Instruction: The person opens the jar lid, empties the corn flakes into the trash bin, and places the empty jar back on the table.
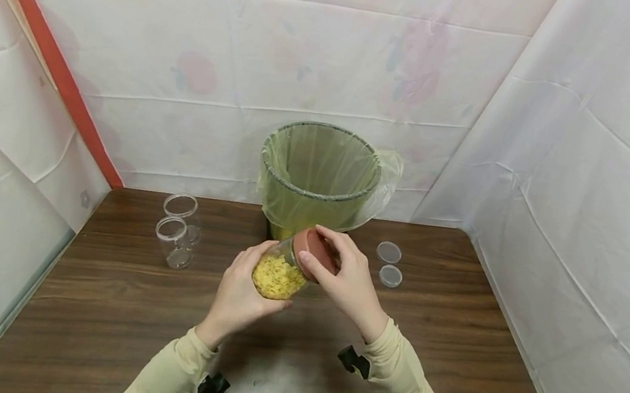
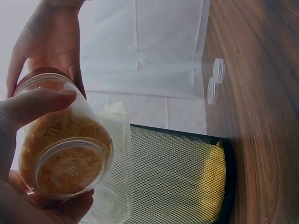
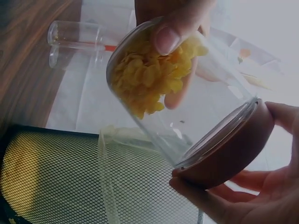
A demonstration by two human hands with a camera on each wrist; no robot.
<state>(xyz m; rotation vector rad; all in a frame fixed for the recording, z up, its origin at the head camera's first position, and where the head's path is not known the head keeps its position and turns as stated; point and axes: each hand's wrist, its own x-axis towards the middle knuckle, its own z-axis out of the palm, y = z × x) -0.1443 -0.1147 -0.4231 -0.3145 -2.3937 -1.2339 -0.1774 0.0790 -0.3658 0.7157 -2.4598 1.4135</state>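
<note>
A clear jar (image 1: 278, 279) partly filled with yellow flakes is held tilted above the table, its mouth end up and to the right. My left hand (image 1: 237, 295) grips the jar's body, thumb on one side and fingers round the other. With its fingers and thumb round the edge, my right hand (image 1: 352, 283) holds the reddish-brown lid (image 1: 314, 256). In the right wrist view the lid (image 3: 233, 149) sits against the jar's mouth; whether it is loose I cannot tell. The left wrist view shows the jar's round base (image 2: 70, 170) with flakes behind it.
Just behind the hands stands a mesh bin (image 2: 173, 172) lined with a translucent yellowish bag (image 1: 319, 207). Two uncovered clear jars (image 1: 174, 243) stand at the left on the brown wooden table (image 1: 103, 321). Two clear discs, like lids (image 1: 389, 252), lie to the right. Pale sheets surround the table.
</note>
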